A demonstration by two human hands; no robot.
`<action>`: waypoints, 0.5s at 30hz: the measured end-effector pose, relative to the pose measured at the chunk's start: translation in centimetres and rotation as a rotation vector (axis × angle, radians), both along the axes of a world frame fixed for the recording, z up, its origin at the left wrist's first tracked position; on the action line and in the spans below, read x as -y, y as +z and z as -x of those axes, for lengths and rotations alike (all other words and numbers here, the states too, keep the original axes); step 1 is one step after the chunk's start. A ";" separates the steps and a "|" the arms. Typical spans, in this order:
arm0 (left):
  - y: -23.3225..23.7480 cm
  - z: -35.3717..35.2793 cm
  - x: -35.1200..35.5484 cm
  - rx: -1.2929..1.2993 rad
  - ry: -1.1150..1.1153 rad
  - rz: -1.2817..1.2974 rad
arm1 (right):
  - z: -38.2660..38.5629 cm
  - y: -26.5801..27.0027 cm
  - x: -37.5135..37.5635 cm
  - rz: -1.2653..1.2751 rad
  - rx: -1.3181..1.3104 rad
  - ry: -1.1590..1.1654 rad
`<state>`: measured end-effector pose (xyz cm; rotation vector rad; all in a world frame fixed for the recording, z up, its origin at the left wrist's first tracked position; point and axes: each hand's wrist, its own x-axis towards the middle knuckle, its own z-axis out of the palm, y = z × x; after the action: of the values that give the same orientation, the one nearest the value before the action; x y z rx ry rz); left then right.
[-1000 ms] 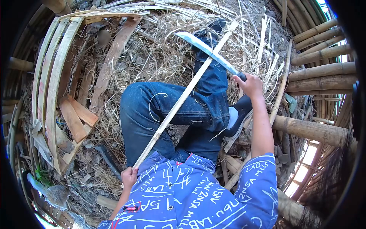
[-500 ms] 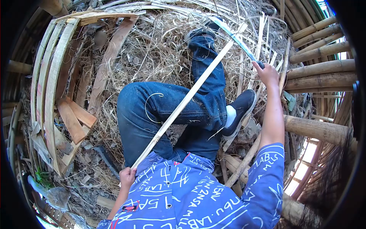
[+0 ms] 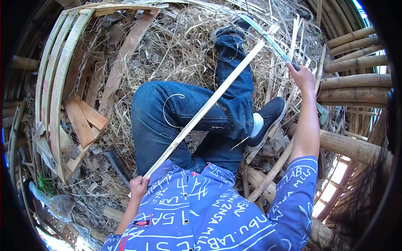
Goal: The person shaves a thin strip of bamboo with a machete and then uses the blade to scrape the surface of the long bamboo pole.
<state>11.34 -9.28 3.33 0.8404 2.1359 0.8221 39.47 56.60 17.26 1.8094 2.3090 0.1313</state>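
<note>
A long pale bamboo strip (image 3: 213,100) runs diagonally across my bent leg, from my hip up to the far right. Its near end is gripped in my left hand (image 3: 139,185), closed around it beside my shirt. My right hand (image 3: 302,76) is closed on the dark handle of a long-bladed knife (image 3: 274,44). The blade slants up and left from the hand and crosses the strip near its far end, seemingly touching it. My knee in blue jeans (image 3: 153,104) is folded under the strip, and a curled shaving lies on the denim.
Thin shavings (image 3: 171,54) cover the ground ahead. A slatted wooden frame (image 3: 58,79) stands at left, with short brown boards (image 3: 79,121) inside it. A dark sheath-like object (image 3: 115,167) lies near my left hand. Bamboo poles (image 3: 356,88) line the right side.
The view has shifted slightly, moving the scene a little to the right. The knife and strip remain crossed near the strip's far end, and both hands keep their hold.
</note>
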 end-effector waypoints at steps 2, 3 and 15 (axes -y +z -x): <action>-0.1 0.0 -0.2 -0.009 -0.005 -0.012 | 2.2 0.2 1.0 0.009 -0.049 -0.020; 0.2 0.0 -0.3 -0.001 0.010 -0.010 | 2.7 -0.2 1.4 0.026 -0.113 -0.002; 0.0 0.1 -0.4 0.072 0.041 0.032 | 6.8 -6.5 16.2 0.525 -1.115 -0.161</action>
<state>11.25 -8.86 3.36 0.7419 2.1039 0.8244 32.70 40.45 10.81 1.9650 2.3144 -1.7121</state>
